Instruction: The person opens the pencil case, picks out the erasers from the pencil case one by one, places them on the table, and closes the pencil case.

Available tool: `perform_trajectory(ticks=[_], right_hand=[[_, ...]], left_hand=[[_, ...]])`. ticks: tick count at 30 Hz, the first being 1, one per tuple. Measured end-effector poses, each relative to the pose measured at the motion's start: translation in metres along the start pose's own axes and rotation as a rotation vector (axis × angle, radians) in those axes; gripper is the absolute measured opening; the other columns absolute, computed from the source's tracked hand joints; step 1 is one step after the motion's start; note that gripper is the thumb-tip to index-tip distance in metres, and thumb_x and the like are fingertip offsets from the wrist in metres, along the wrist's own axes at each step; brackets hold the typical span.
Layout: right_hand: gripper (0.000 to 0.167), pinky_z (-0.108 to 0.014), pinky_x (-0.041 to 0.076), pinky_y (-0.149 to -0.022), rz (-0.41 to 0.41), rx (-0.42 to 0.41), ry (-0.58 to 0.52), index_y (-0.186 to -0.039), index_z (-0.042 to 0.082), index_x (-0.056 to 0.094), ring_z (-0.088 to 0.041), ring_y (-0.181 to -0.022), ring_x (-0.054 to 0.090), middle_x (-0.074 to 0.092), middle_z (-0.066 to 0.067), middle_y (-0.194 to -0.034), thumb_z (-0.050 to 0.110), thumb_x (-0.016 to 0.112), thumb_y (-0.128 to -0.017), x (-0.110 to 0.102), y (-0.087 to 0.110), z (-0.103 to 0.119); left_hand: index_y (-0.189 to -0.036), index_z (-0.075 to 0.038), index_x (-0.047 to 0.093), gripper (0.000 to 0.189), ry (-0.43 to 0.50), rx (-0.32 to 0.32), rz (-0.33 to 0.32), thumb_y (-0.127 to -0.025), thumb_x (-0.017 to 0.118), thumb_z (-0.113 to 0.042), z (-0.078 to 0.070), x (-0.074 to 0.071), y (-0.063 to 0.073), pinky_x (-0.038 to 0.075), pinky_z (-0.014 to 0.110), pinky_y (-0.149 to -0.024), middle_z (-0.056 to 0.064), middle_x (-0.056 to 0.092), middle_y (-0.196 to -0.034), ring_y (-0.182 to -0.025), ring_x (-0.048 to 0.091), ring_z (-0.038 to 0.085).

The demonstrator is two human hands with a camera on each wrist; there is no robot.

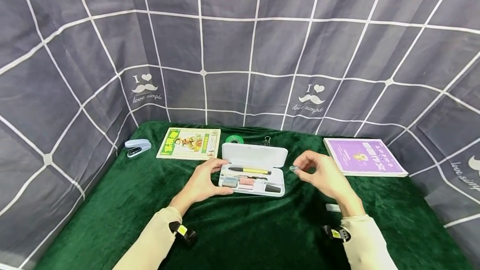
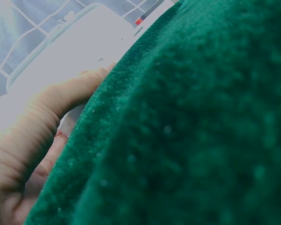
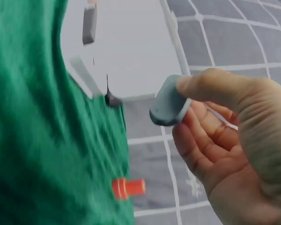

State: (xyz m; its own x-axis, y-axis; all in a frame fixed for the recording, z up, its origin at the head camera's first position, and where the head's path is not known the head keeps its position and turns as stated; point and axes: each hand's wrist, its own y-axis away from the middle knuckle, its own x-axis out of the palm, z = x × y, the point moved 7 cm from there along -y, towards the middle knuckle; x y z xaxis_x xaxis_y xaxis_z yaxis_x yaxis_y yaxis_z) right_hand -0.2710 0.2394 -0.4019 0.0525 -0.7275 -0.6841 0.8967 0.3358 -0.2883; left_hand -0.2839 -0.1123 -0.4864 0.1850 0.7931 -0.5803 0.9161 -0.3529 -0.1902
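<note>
A white pencil case (image 1: 252, 194) lies with its lid raised on the green cloth. Inside are a yellow-and-black pen (image 1: 249, 170), a slimmer pen, a grey-blue block (image 1: 229, 183), a pink block (image 1: 246, 182) and a dark piece (image 1: 272, 188). My left hand (image 1: 202, 182) grips the case's left end, thumb at the front edge and fingers at the back; those fingers are partly hidden in the left wrist view. Right of the case, apart from it, my right hand (image 1: 318, 174) pinches a small blue-grey rounded piece (image 3: 168, 103) between thumb and fingers.
Behind the case lie green tape (image 1: 234, 139) and a binder clip (image 1: 267, 140). A stapler (image 1: 138, 147) and an illustrated book (image 1: 189, 143) are at left, a purple book (image 1: 365, 156) at right. A whitish piece (image 1: 333, 207) lies by my right wrist. An orange cylinder (image 3: 129, 187) shows in the right wrist view.
</note>
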Motion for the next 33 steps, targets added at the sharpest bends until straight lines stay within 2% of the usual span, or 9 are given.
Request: perform_trajectory(ticks=[2,4,9,13,18,22,28,30,33], right_hand=[[0.021,-0.027,0.059,-0.072,-0.014,0.021,0.027,-0.1,0.017,0.076,-0.013,-0.08,0.072,0.074,0.005,-0.088,0.003,0.089,-0.094,-0.004,0.002,-0.007],[0.021,-0.025,0.059,-0.072,0.006,0.037,0.056,-0.1,0.017,0.076,-0.012,-0.08,0.071,0.073,0.005,-0.087,0.001,0.089,-0.093,-0.002,0.002,-0.015],[0.021,-0.023,0.058,-0.071,0.128,0.043,0.096,-0.097,0.017,0.075,-0.009,-0.08,0.067,0.071,0.007,-0.086,0.002,0.09,-0.092,0.016,0.002,-0.031],[0.022,-0.026,0.057,-0.074,0.195,0.031,0.098,-0.095,0.017,0.078,-0.015,-0.083,0.065,0.069,0.002,-0.089,0.003,0.093,-0.089,0.024,0.005,-0.036],[0.024,-0.03,0.062,-0.082,0.219,0.052,0.073,-0.104,0.014,0.078,-0.021,-0.092,0.068,0.073,-0.001,-0.097,0.002,0.092,-0.089,0.025,0.008,-0.043],[0.026,-0.032,0.064,-0.087,0.223,0.072,0.063,-0.11,0.012,0.079,-0.02,-0.096,0.07,0.075,-0.002,-0.103,0.0,0.091,-0.089,0.026,0.009,-0.047],[0.026,-0.034,0.064,-0.088,0.227,0.072,0.063,-0.112,0.01,0.08,-0.019,-0.097,0.07,0.076,-0.002,-0.106,0.001,0.091,-0.09,0.024,0.01,-0.044],[0.027,-0.034,0.064,-0.089,0.194,0.077,0.053,-0.116,0.01,0.08,-0.021,-0.099,0.072,0.078,-0.004,-0.109,0.003,0.091,-0.091,0.019,0.011,-0.042],[0.03,-0.036,0.066,-0.091,0.099,0.055,0.022,-0.122,0.008,0.079,-0.024,-0.101,0.074,0.078,-0.009,-0.115,0.005,0.09,-0.094,0.007,0.009,-0.035]], left_hand=[[-0.151,-0.012,0.065,0.088,-0.007,-0.007,-0.001,-0.076,0.107,-0.034,0.002,-0.001,0.0,0.058,0.042,-0.117,0.008,0.065,-0.151,-0.137,0.068,0.031],[-0.151,-0.012,0.065,0.089,-0.011,-0.01,-0.002,-0.076,0.107,-0.034,0.003,-0.001,0.0,0.058,0.04,-0.118,0.008,0.064,-0.152,-0.138,0.068,0.03],[-0.152,-0.011,0.065,0.09,-0.002,-0.015,0.003,-0.076,0.107,-0.033,0.005,-0.001,0.0,0.057,0.04,-0.118,0.007,0.064,-0.152,-0.139,0.067,0.029],[-0.152,-0.011,0.065,0.089,0.003,-0.006,0.003,-0.076,0.107,-0.033,0.005,-0.001,0.0,0.057,0.04,-0.118,0.008,0.064,-0.152,-0.139,0.067,0.03],[-0.151,-0.011,0.065,0.089,0.001,0.002,0.003,-0.076,0.107,-0.033,0.005,-0.001,-0.001,0.057,0.038,-0.119,0.008,0.064,-0.152,-0.139,0.067,0.028],[-0.151,-0.011,0.065,0.089,0.001,0.004,0.006,-0.076,0.107,-0.034,0.005,-0.001,-0.002,0.057,0.039,-0.119,0.008,0.064,-0.152,-0.139,0.067,0.029],[-0.151,-0.012,0.065,0.089,0.0,-0.008,0.008,-0.076,0.107,-0.035,0.005,-0.001,0.0,0.057,0.041,-0.119,0.008,0.064,-0.153,-0.139,0.067,0.03],[-0.151,-0.012,0.065,0.089,0.0,-0.013,0.009,-0.076,0.107,-0.035,0.005,0.0,0.0,0.057,0.041,-0.119,0.007,0.064,-0.153,-0.139,0.067,0.029],[-0.151,-0.012,0.065,0.089,0.001,-0.013,0.009,-0.076,0.107,-0.034,0.004,0.0,0.0,0.057,0.041,-0.119,0.008,0.064,-0.153,-0.139,0.067,0.03]])
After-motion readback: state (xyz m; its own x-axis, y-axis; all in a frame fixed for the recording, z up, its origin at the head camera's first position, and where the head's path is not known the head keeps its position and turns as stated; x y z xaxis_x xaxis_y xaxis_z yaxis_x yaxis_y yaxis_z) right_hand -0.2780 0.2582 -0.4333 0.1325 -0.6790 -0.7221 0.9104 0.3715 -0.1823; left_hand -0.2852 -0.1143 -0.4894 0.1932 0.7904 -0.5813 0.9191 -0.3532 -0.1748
